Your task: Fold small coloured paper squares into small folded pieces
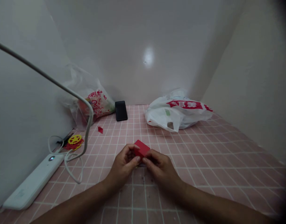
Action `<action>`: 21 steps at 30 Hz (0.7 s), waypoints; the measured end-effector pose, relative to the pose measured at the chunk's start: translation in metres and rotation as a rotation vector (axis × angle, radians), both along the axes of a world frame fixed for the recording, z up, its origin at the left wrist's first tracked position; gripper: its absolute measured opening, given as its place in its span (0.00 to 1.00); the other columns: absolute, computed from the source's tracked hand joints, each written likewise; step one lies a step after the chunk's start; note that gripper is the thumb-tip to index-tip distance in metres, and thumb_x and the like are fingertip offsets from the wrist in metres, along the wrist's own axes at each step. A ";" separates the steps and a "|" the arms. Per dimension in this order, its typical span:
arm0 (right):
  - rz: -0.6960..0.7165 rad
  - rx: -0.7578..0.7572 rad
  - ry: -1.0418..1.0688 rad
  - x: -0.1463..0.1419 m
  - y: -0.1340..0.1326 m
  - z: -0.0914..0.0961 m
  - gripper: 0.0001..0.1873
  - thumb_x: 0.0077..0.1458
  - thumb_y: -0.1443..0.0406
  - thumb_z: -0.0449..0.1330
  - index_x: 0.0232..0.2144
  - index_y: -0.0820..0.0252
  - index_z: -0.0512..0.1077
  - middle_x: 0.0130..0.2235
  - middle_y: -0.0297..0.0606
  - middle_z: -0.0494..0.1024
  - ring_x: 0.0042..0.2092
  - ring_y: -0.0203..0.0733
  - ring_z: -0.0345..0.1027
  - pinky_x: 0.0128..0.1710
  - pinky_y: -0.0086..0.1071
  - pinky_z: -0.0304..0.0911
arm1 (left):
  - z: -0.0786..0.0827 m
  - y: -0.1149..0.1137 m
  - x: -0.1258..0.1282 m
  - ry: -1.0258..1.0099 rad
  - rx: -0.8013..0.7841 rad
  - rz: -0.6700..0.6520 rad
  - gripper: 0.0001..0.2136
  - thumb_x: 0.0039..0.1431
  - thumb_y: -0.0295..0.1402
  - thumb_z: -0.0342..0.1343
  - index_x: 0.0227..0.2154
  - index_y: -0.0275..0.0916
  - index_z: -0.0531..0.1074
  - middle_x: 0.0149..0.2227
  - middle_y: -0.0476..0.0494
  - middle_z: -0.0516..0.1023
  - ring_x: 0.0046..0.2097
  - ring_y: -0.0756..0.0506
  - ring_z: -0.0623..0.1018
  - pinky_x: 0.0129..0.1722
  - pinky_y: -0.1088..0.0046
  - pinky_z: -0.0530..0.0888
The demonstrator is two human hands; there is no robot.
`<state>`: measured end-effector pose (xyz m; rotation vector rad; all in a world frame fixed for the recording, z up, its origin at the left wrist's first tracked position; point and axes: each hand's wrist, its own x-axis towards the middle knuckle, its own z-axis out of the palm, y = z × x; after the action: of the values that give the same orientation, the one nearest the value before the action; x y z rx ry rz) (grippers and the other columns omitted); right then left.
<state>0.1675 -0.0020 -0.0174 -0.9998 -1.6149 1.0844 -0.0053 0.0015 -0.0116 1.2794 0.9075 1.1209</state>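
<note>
Between my two hands is a small piece of red paper (142,148), its flat face turned up and its lower edge pinched. My left hand (127,160) grips its left side, with the thumb along the bottom and the fingers partly behind it. My right hand (158,161) pinches the lower right corner between thumb and curled fingers. The hands nearly meet at the thumbs, just above the pink tiled surface (124,199). Whatever lies under the paper is mostly hidden by the fingers.
A small folded red paper piece (100,129) lies farther left. Yellow and red cut-out shapes (74,139), a white power bank (33,183) and a looping cable (89,124) occupy the left. Behind are a phone (121,110), a printed plastic bag (101,102) and a white bag (159,113).
</note>
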 end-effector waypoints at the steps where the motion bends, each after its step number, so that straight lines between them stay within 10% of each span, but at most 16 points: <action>1: 0.001 -0.013 0.004 -0.001 0.000 0.001 0.03 0.58 0.65 0.59 0.33 0.59 0.72 0.33 0.36 0.75 0.34 0.39 0.68 0.35 0.33 0.61 | 0.001 0.000 -0.001 0.051 0.041 0.000 0.10 0.58 0.30 0.59 0.42 0.40 0.68 0.37 0.47 0.74 0.39 0.48 0.74 0.40 0.72 0.71; 10: 0.226 -0.448 0.398 -0.003 0.012 -0.003 0.12 0.50 0.60 0.66 0.35 0.60 0.70 0.29 0.32 0.74 0.28 0.34 0.67 0.30 0.30 0.60 | 0.007 0.003 -0.002 0.224 0.113 -0.087 0.14 0.55 0.26 0.56 0.45 0.40 0.65 0.32 0.50 0.72 0.33 0.49 0.73 0.33 0.73 0.68; 21: 0.170 -0.473 0.418 -0.001 0.013 -0.004 0.14 0.50 0.59 0.66 0.26 0.59 0.65 0.20 0.29 0.73 0.22 0.32 0.64 0.27 0.29 0.56 | 0.007 0.005 -0.003 -0.022 -0.112 -0.060 0.15 0.58 0.37 0.59 0.45 0.38 0.65 0.30 0.50 0.75 0.31 0.50 0.75 0.34 0.72 0.70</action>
<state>0.1661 0.0107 -0.0215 -0.8606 -1.1394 1.7176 -0.0084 0.0069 -0.0050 1.1926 0.8975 1.0219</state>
